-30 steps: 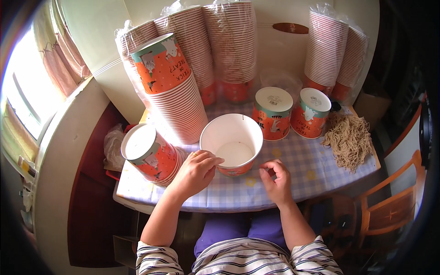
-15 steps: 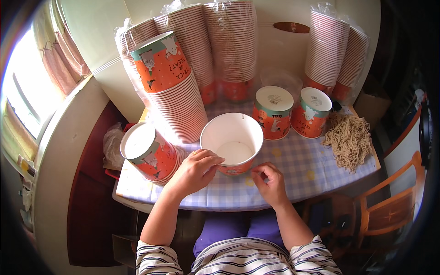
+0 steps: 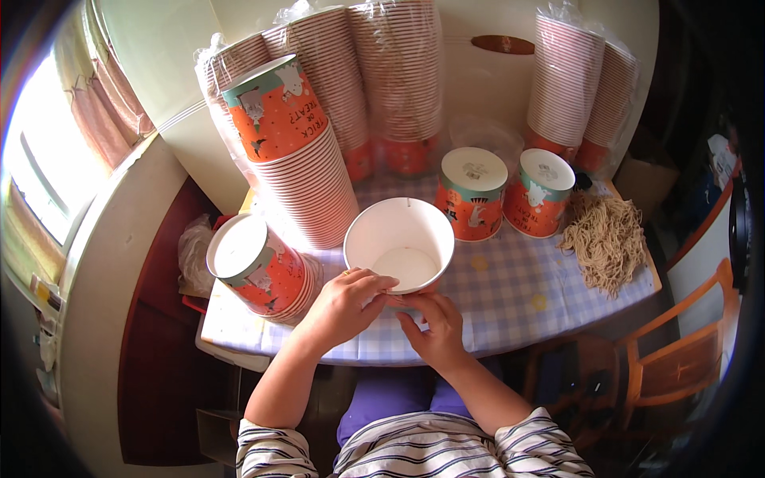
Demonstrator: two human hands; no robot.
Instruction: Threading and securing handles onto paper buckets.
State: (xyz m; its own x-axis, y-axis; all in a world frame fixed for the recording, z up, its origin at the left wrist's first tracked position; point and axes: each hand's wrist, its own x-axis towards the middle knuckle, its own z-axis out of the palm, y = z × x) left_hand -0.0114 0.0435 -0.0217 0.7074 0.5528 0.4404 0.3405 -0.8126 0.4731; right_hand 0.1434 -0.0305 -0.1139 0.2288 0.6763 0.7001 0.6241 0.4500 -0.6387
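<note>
Both hands are on the near side of the open white paper bowl (image 3: pixel 400 247). The left hand (image 3: pixel 344 307) is curled against its rim and wall, and the right hand (image 3: pixel 434 327) has its fingers pinched at the base just below. Looks like a grip, though I can't quite tell what the fingertips are squeezing.

The bowl sits upright on the checked tabletop (image 3: pixel 510 295). Just left, a short cup stack (image 3: pixel 259 267) lies tipped over. Behind it there's a tall leaning stack (image 3: pixel 295 151), and behind the bowl are two lidded orange tubs (image 3: pixel 502 191). A heap of dry noodles (image 3: pixel 610 239) is well off right.
</note>
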